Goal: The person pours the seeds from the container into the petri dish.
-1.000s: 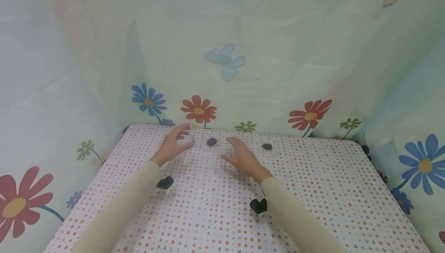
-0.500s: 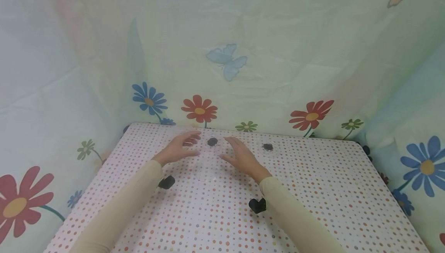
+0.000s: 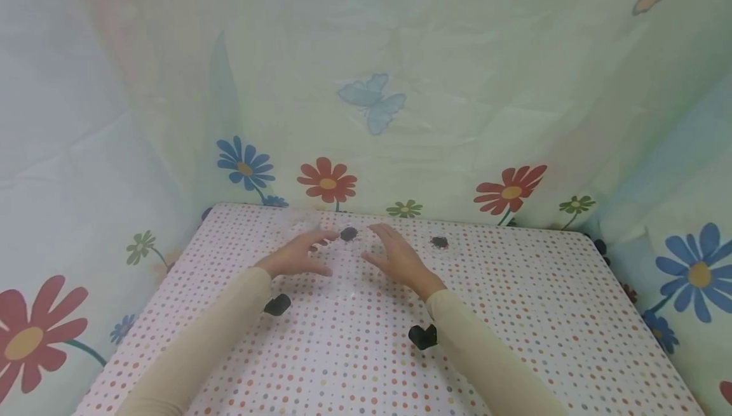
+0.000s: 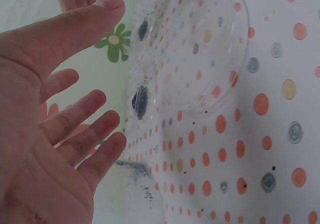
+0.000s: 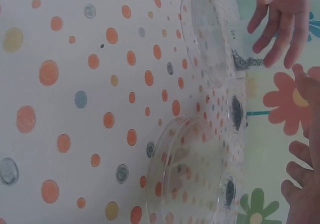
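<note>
My left hand (image 3: 297, 254) hovers over the back of the table, its fingers spread and nothing between them. Just behind it is a clear container (image 4: 142, 191) with dark granules inside, partly hidden by the hand in the head view. Facing it, my right hand (image 3: 403, 263) is held with loosely bent, apart fingers, also without anything in its grasp. Beyond the gap between both hands a small dark pile (image 3: 349, 234) lies on a transparent dish. A second dark pile (image 3: 439, 242) sits to the right. Clear round dishes (image 5: 172, 184) lie nearer me, faint in the head view.
A white cloth with coloured dots (image 3: 354, 365) covers the table. Dark specks are scattered on it. Flower-printed curtains (image 3: 457, 117) close off the back and sides. Black devices (image 3: 423, 337) show beside each sleeve.
My left hand has drawn back towards me from the clear container, and its fingers have come away from it. My right hand has barely moved.
</note>
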Demonstrator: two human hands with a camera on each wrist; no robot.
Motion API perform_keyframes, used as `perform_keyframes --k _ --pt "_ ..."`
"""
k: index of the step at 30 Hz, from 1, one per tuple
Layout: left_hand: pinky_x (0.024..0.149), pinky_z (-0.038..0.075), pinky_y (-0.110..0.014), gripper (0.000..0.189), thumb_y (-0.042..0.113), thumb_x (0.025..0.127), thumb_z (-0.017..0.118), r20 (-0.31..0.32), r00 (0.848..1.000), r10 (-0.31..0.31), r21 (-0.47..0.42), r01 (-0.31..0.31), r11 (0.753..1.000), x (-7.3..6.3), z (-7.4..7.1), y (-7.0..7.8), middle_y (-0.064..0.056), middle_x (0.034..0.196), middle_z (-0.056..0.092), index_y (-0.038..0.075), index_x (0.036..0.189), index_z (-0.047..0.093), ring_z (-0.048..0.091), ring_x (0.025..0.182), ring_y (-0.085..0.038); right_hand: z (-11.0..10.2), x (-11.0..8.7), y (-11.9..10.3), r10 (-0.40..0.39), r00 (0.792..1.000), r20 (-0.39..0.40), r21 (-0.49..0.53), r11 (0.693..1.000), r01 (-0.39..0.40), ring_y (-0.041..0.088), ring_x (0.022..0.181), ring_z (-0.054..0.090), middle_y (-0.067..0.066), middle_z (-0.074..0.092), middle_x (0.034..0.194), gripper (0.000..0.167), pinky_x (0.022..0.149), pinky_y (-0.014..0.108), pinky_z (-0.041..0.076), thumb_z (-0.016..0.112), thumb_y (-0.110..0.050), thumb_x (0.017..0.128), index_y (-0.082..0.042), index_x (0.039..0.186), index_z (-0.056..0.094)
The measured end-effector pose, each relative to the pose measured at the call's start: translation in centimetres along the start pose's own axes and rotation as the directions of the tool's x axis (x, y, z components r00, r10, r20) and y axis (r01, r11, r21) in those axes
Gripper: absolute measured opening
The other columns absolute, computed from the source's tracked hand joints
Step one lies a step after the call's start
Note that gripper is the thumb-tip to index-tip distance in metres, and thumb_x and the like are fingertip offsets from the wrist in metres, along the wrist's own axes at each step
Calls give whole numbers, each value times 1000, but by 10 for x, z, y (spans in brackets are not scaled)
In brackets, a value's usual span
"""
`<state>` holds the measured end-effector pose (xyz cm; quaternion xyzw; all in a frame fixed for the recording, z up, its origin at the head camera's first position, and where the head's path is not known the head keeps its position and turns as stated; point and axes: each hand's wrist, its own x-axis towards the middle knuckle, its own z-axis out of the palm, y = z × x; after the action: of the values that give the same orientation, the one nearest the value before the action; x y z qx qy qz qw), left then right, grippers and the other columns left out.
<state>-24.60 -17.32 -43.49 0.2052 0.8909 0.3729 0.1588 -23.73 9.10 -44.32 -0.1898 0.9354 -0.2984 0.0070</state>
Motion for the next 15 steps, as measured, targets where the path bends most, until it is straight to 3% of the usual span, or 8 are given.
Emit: perform_keyframes --k 15 --pt "113 35 -53 84 33 72 84 80 997 -3 109 -6 994 3 17 -5 3 152 42 29 145 43 39 140 -27 0 -1 2 35 999 -1 12 999 -35 31 146 29 11 31 157 67 118 53 27 61 -43 92 -15 148 37"
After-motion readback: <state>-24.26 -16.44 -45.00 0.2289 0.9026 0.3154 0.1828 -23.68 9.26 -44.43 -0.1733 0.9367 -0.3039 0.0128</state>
